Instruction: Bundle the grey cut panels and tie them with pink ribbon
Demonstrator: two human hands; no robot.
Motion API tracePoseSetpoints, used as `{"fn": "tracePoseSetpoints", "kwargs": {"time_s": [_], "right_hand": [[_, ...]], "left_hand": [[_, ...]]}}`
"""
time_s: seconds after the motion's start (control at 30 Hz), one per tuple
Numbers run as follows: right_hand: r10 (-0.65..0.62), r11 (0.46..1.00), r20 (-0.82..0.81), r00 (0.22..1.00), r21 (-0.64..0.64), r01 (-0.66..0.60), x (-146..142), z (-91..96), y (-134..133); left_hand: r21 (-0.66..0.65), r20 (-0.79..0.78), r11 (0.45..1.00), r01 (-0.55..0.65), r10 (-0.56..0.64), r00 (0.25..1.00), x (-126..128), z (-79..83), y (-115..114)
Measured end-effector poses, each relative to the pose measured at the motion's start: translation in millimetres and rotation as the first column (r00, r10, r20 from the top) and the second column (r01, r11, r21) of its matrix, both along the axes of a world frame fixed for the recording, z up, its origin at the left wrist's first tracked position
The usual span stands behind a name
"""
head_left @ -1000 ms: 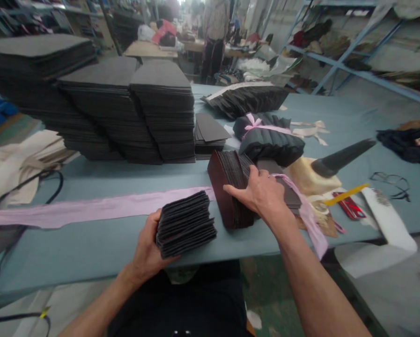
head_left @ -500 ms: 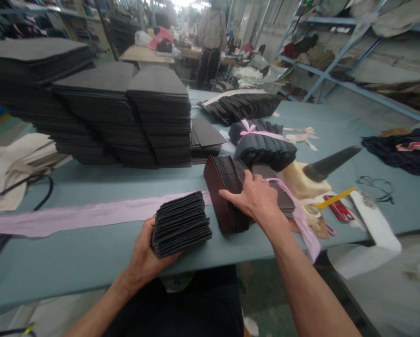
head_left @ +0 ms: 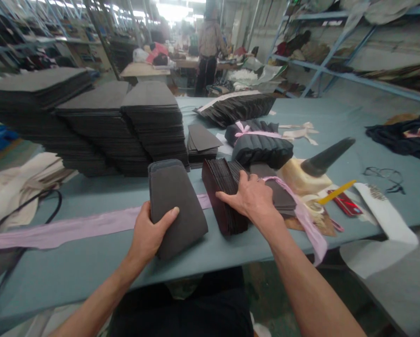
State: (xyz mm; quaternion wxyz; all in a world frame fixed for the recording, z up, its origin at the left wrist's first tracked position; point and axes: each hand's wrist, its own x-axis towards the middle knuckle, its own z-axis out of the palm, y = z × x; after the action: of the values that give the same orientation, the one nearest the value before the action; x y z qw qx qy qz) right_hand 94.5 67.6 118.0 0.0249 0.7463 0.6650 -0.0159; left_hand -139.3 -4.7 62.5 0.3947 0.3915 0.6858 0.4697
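My left hand [head_left: 151,234] grips a stack of dark grey panels [head_left: 178,210], thumb over the broad top face and the other fingers hidden behind it. The stack is held tilted near the table's front edge. To its right, a bundle of dark panels with a brownish outer piece [head_left: 217,201] stands on edge on a pink cloth strip [head_left: 90,224]. My right hand [head_left: 250,194] lies over that bundle, thumb and fingers spread along its top. The strip's other end [head_left: 311,234] hangs over the table edge beyond my right hand.
Tall piles of dark panels [head_left: 153,126] stand at the back left. Behind my right hand lies a ribbon-tied dark bundle [head_left: 262,145]. At the right are a dark cone on a yellowish block [head_left: 308,173], a yellow stick [head_left: 338,192] and eyeglasses [head_left: 385,175]. Another person [head_left: 208,51] stands far back.
My left hand has turned its stack so the broad face shows in place of the layered edges. My right hand stays on the standing bundle. The view has shifted slightly.
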Motion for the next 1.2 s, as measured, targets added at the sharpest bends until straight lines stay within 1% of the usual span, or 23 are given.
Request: {"fn": "tracePoseSetpoints", "kwargs": {"time_s": [0.1,0.17,0.27,0.37,0.53,0.67,0.9,1.07,1.2], "right_hand": [[-0.001,1.000,-0.012,1.000,0.002,0.001,0.4,-0.4,0.5],[-0.001,1.000,-0.019,1.000,0.003,0.001,0.5,1.0,0.2],[-0.001,1.000,-0.040,0.999,0.003,0.001,0.5,3.9,-0.9],[-0.002,1.000,-0.052,0.999,0.014,0.003,1.4,3.8,-1.3],[0.006,0.998,-0.064,0.998,0.055,-0.003,4.0,-1.7,-0.1],[0.003,0.998,-0.079,0.997,0.059,0.001,4.0,-1.5,-0.4],[0.004,0.998,-0.102,0.995,0.057,0.001,5.2,0.4,-1.9],[-0.005,0.998,-0.117,0.993,0.064,0.012,6.9,-1.5,-1.4],[-0.009,0.999,-0.128,0.992,0.048,0.015,7.5,0.3,0.0]], "left_hand": [[-0.126,0.217,0.991,0.048,-0.019,0.976,0.3,9.9,14.1],[-0.206,0.307,0.972,0.114,-0.046,0.950,1.4,14.5,21.4],[-0.290,0.367,0.932,0.216,-0.100,0.925,4.5,17.9,31.7],[-0.369,0.392,0.889,0.271,-0.115,0.913,9.2,19.4,43.0],[-0.454,0.373,0.838,0.302,-0.129,0.919,19.0,25.8,57.8],[-0.478,0.336,0.826,0.299,-0.143,0.931,25.1,30.7,63.6],[-0.543,0.200,0.795,0.271,-0.192,0.961,32.6,36.1,75.5],[-0.551,0.091,0.798,0.244,-0.233,0.968,40.6,45.1,85.0],[-0.525,0.055,0.811,0.257,-0.270,0.961,47.1,49.7,88.7]]}}
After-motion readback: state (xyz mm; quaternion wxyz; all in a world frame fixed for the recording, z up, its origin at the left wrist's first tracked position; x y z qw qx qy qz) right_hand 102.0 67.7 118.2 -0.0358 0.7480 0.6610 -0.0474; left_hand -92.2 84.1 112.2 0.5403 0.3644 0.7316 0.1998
